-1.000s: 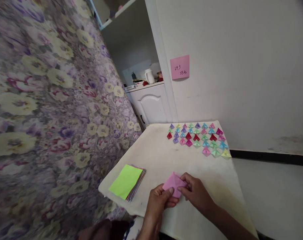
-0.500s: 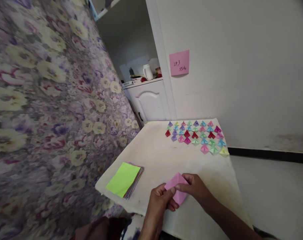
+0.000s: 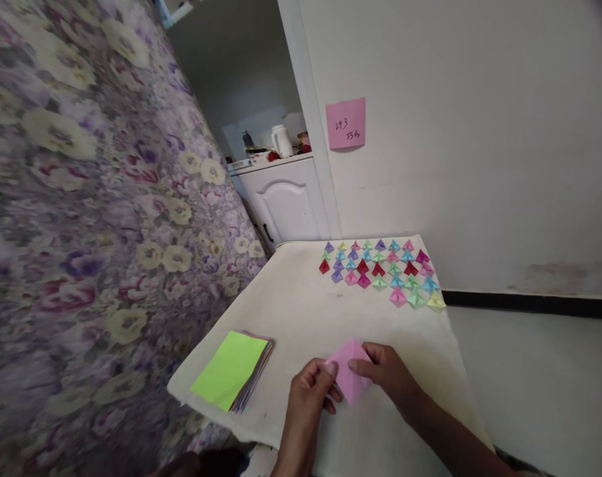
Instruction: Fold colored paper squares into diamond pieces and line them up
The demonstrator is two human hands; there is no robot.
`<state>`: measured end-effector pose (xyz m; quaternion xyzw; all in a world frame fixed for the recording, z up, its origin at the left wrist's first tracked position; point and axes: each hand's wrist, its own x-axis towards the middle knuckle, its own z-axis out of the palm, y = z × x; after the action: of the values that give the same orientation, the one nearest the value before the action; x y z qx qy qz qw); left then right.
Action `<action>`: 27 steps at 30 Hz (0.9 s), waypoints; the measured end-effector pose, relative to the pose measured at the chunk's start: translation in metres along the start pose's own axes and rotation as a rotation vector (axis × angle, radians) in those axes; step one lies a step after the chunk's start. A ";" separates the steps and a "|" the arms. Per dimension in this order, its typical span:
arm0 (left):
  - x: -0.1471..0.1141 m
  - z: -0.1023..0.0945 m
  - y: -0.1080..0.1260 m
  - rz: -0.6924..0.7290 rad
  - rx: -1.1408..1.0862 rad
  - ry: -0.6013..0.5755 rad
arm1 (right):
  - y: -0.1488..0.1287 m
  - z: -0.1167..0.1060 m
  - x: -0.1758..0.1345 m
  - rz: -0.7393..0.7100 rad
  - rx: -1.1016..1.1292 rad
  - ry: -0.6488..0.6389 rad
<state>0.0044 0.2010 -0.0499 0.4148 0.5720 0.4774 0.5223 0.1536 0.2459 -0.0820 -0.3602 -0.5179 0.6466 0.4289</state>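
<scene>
1. Currently, the left hand (image 3: 306,392) is half curled, pinching the left corner of a folded pink paper (image 3: 349,387).
2. The right hand (image 3: 391,375), also partly curled, grips its right side.
3. The pink paper is over the table (image 3: 291,298), right of the paper stack (image 3: 230,368).

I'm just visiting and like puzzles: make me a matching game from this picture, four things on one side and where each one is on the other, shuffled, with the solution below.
Things
1. Creased pink paper
2. Bright green sheet
3. White jug
4. Small folded pieces

Places
A. On the cabinet shelf
B. Held by the left hand and right hand
C. Toward the far side of the table
D. On top of the paper stack

Pairs: 1-B, 2-D, 3-A, 4-C
</scene>
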 end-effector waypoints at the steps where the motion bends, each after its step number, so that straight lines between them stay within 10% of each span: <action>1: 0.004 0.003 -0.003 -0.026 0.000 -0.041 | 0.000 -0.001 0.002 0.003 -0.012 0.021; 20: 0.073 0.026 -0.021 -0.096 0.120 -0.416 | -0.001 -0.043 0.030 -0.010 -0.080 0.342; 27: 0.084 0.025 -0.034 -0.104 -0.046 -0.338 | 0.005 -0.037 0.033 0.018 -0.148 0.266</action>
<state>0.0209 0.2789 -0.1001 0.4470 0.4855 0.3861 0.6445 0.1741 0.2890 -0.0952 -0.4781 -0.4995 0.5570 0.4600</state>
